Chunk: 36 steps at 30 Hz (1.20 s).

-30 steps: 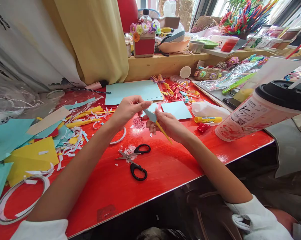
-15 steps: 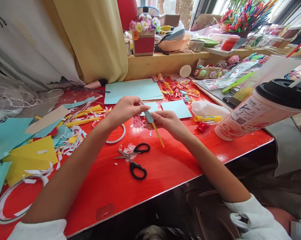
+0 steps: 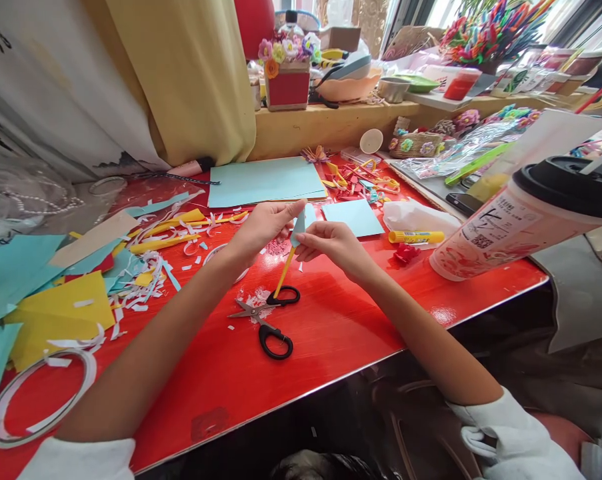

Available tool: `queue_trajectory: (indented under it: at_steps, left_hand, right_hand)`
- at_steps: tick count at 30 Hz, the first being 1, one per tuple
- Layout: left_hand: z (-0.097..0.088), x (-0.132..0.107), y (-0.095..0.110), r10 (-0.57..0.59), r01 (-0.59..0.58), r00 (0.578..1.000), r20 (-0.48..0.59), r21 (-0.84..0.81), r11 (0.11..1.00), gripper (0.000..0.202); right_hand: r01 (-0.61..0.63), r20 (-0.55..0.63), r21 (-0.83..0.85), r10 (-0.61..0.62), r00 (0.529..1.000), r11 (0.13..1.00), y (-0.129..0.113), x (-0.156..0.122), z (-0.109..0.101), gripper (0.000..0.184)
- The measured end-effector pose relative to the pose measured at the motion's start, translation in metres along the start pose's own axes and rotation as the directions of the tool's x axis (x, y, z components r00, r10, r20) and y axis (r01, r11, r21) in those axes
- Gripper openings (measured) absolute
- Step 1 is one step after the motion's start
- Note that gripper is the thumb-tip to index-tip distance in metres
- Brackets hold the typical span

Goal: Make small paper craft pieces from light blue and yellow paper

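Note:
Between my hands is a small folded piece of light-blue paper (image 3: pixel 299 227) with a thin yellow paper stick (image 3: pixel 284 275) pointing down from it. My left hand (image 3: pixel 269 225) pinches the upper part of the blue paper between thumb and fingers. Lower down, my right hand (image 3: pixel 329 244) grips the paper near where the stick joins it. Black-handled scissors (image 3: pixel 265 313) lie spread on the red table (image 3: pixel 351 320), just below the stick's tip. A tape roll (image 3: pixel 218 253) is partly hidden behind my left forearm.
Light-blue sheets (image 3: pixel 265 181) and a blue square (image 3: pixel 353 217) lie beyond my hands. Paper scraps (image 3: pixel 145 280) and another tape roll (image 3: pixel 88 373) cover the left. A yellow glue stick (image 3: pixel 415 237), a red paper flower (image 3: pixel 407 254) and a tall drink cup (image 3: pixel 511 227) stand or lie at right.
The blue paper has turned more upright, and the yellow stick has swung from pointing down-right to down-left. My left hand has shifted slightly lower, its thumb now pointing up along the paper.

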<state>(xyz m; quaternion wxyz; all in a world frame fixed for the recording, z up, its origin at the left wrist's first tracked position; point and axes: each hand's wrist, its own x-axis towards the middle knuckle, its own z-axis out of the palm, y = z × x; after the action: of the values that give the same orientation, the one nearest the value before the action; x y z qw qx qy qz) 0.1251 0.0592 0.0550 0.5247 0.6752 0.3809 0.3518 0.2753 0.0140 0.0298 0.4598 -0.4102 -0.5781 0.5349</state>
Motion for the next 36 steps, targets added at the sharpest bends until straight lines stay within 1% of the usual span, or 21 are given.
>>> queue_trajectory:
  at_steps: [2, 4, 6, 9, 11, 12, 16, 18, 22, 24, 27, 29, 31, 33, 34, 36]
  left_hand:
    - [0.0, -0.001, 0.002, 0.044, -0.043, 0.999, -0.008, 0.128, 0.991, 0.039]
    - [0.001, -0.003, 0.005, 0.076, -0.077, 0.997, 0.012, 0.194, 0.978, 0.036]
    - [0.002, -0.005, 0.007, 0.087, -0.09, 0.996, 0.023, 0.212, 0.973, 0.034]
    - [0.002, -0.005, 0.007, 0.092, -0.088, 0.996, -0.005, 0.245, 0.965, 0.031]
    - [0.0, -0.005, 0.007, 0.09, -0.081, 0.996, -0.02, 0.271, 0.959, 0.029]
    - [0.0, -0.006, 0.007, 0.085, -0.079, 0.996, -0.011, 0.275, 0.958, 0.029]
    - [-0.002, -0.007, 0.009, 0.058, -0.085, 0.99, 0.127, 0.22, 0.972, 0.027]
    - [-0.002, -0.007, 0.009, 0.035, -0.071, 0.985, 0.17, 0.21, 0.975, 0.026]
    - [-0.001, -0.007, 0.008, -0.019, -0.019, 0.984, 0.177, 0.209, 0.978, 0.021]
    - [-0.001, -0.007, 0.008, -0.05, 0.009, 0.982, 0.183, 0.217, 0.976, 0.019]
    - [0.0, -0.008, 0.01, -0.084, 0.019, 0.957, 0.279, 0.229, 0.973, 0.016]
    - [0.002, -0.01, 0.012, -0.091, 0.02, 0.944, 0.316, 0.219, 0.975, 0.018]
    - [0.006, -0.01, 0.012, -0.095, 0.039, 0.953, 0.288, 0.194, 0.98, 0.022]
    - [0.009, -0.01, 0.01, -0.1, 0.059, 0.965, 0.243, 0.172, 0.983, 0.025]
    - [0.011, -0.01, 0.009, -0.104, 0.065, 0.967, 0.231, 0.17, 0.983, 0.026]
    - [0.013, -0.009, 0.007, -0.115, 0.073, 0.964, 0.238, 0.177, 0.982, 0.028]
  right_hand:
    - [0.061, -0.117, -0.024, -0.064, 0.991, 0.998, 0.001, 0.001, -0.002, 0.033]
    - [0.107, -0.175, -0.034, -0.111, 0.978, 0.994, 0.002, 0.003, -0.004, 0.034]
    - [0.119, -0.162, -0.011, -0.119, 0.979, 0.993, 0.002, 0.004, -0.004, 0.036]
    - [0.127, -0.139, 0.02, -0.123, 0.983, 0.992, 0.001, 0.005, -0.004, 0.039]
    - [0.157, -0.146, -0.002, -0.155, 0.977, 0.988, 0.002, 0.006, -0.004, 0.037]
    - [0.176, -0.148, -0.021, -0.177, 0.973, 0.984, 0.002, 0.006, -0.005, 0.034]
    - [0.217, -0.18, -0.098, -0.231, 0.956, 0.971, 0.003, 0.005, -0.006, 0.032]
    - [0.22, -0.193, -0.132, -0.243, 0.951, 0.967, 0.003, 0.005, -0.006, 0.031]
    - [0.191, -0.143, -0.132, -0.209, 0.967, 0.973, 0.0, 0.003, -0.005, 0.031]
    - [0.193, -0.146, -0.143, -0.213, 0.966, 0.971, -0.002, 0.002, -0.004, 0.031]
    - [0.218, -0.176, -0.19, -0.251, 0.952, 0.957, -0.002, 0.001, -0.004, 0.032]
    - [0.213, -0.159, -0.187, -0.243, 0.957, 0.959, -0.002, 0.002, -0.004, 0.034]
    - [0.18, -0.127, -0.134, -0.197, 0.972, 0.975, -0.002, 0.002, -0.004, 0.035]
    - [0.127, -0.12, -0.057, -0.133, 0.984, 0.99, -0.003, 0.002, -0.004, 0.036]
    - [0.106, -0.13, -0.026, -0.109, 0.986, 0.994, -0.004, 0.002, -0.004, 0.036]
    - [0.104, -0.174, 0.001, -0.102, 0.98, 0.995, -0.006, 0.002, -0.003, 0.036]
